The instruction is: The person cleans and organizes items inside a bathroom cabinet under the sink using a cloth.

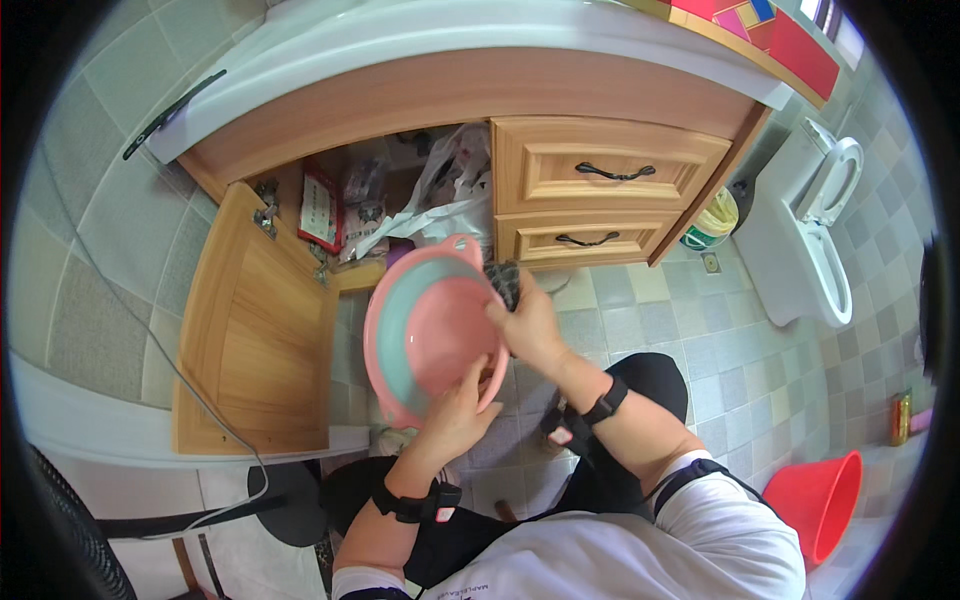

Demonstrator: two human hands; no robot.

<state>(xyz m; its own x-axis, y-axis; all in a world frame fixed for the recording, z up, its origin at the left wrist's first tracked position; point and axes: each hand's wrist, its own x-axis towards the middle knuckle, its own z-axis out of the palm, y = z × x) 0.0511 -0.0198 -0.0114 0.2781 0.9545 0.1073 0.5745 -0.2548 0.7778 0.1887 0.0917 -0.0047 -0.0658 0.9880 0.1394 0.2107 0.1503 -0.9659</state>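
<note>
A pink washbasin (440,330) with a pale blue-green band inside is tilted in front of the open cabinet. My left hand (462,408) grips its near rim, with the fingers over the inside and the thumb outside. At the basin's right rim, my right hand (530,322) is closed on a dark grey patterned cloth (503,284). The cloth lies against the outer side of the rim, and part of it is hidden by the fingers. The inside of the basin shows no loose objects.
The wooden cabinet door (262,335) stands open at the left. Inside are white plastic bags (450,195) and a red-and-white box (320,208). Two closed drawers (610,165) adjoin it. A toilet (800,230), a small bin (712,220) and a red bucket (820,505) stand to the right.
</note>
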